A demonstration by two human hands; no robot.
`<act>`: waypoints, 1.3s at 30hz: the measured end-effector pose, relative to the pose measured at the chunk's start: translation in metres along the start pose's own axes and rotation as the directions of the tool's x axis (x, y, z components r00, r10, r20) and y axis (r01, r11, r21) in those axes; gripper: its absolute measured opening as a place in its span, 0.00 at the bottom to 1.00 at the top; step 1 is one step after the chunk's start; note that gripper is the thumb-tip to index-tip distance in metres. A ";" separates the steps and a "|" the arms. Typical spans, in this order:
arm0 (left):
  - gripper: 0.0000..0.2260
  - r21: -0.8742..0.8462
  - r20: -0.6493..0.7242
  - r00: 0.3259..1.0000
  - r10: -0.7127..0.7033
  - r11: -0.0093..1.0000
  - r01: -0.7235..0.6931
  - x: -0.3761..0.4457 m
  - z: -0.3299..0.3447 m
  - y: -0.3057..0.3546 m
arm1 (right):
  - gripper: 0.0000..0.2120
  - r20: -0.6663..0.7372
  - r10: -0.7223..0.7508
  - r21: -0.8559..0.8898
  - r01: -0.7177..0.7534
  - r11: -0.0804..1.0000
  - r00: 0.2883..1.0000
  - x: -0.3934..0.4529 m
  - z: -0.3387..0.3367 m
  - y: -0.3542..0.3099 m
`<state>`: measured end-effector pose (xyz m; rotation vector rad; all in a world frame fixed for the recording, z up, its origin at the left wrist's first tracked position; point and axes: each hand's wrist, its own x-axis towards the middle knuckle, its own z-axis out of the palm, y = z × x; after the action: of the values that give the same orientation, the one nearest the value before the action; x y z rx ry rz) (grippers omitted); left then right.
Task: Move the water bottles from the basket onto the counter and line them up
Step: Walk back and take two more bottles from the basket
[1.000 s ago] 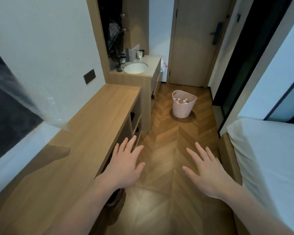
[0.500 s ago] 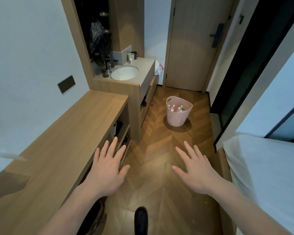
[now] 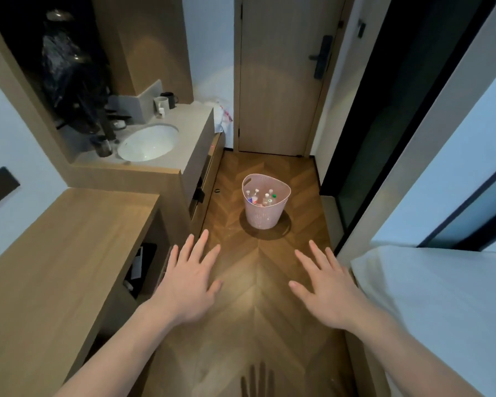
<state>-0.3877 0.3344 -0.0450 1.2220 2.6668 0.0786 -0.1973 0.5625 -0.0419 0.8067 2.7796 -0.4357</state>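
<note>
Basket (image 3: 265, 206) on floor, straight ahead, well apart from both hands; bottles (image 3: 262, 197) upright inside. Left hand (image 3: 188, 277) and right hand (image 3: 328, 285) flat, fingers spread, empty, about equally near. Wooden surface (image 3: 69, 247) lies left.

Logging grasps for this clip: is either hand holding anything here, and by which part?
Nothing is held. The left hand and right hand are both open, fingers spread.

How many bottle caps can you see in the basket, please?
4. In the basket: one white cap at left, one just right of it, one right of centre, and a green cap rightmost. Other bottles may be hidden lower down.
</note>
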 end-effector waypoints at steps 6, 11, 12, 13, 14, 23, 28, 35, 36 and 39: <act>0.31 0.008 0.024 0.996 0.088 0.996 -0.088 0.128 -0.016 0.032 | 0.35 0.002 0.076 0.047 -0.076 0.996 0.997 0.090 -0.026 0.059; 0.31 -0.004 0.038 0.997 0.071 0.997 -0.071 0.236 -0.003 0.048 | 0.36 0.023 0.056 0.063 -0.057 0.996 0.998 0.186 -0.049 0.105; 0.31 -0.009 0.042 0.998 0.050 0.999 -0.050 0.257 0.000 0.051 | 0.36 0.033 0.048 0.071 -0.050 0.996 0.998 0.206 -0.053 0.115; 0.31 -0.010 0.043 0.999 0.029 1.000 -0.029 0.277 0.000 0.055 | 0.36 0.046 0.041 0.076 -0.044 0.996 0.998 0.225 -0.058 0.124; 0.31 -0.013 0.043 0.999 0.014 1.000 -0.013 0.296 0.000 0.059 | 0.36 0.063 0.029 0.078 -0.034 0.996 0.998 0.243 -0.064 0.134; 0.31 -0.084 0.035 0.992 -0.120 0.989 0.123 0.420 -0.013 0.073 | 0.36 0.174 -0.066 0.059 0.056 0.997 0.983 0.398 -0.134 0.183; 0.31 -0.066 0.088 0.984 -0.156 0.985 0.162 0.492 -0.016 0.059 | 0.35 0.226 -0.077 0.033 0.072 0.997 0.971 0.476 -0.150 0.194; 0.31 -0.086 0.151 0.976 -0.158 0.981 0.172 0.619 -0.009 0.016 | 0.35 0.275 0.000 0.059 -0.017 0.998 0.962 0.604 -0.152 0.194; 0.31 -0.085 0.167 0.975 -0.148 0.983 0.164 0.639 -0.008 0.010 | 0.34 0.279 0.010 0.068 -0.030 0.997 0.960 0.622 -0.153 0.193; 0.32 -0.087 0.203 0.975 -0.086 0.991 0.106 0.702 0.001 -0.008 | 0.35 0.289 0.041 0.083 -0.068 0.994 0.956 0.672 -0.151 0.194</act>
<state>-0.8395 0.8583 -0.1632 1.0127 2.5125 0.0673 -0.6647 1.0966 -0.1341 0.7690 2.4790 -0.6217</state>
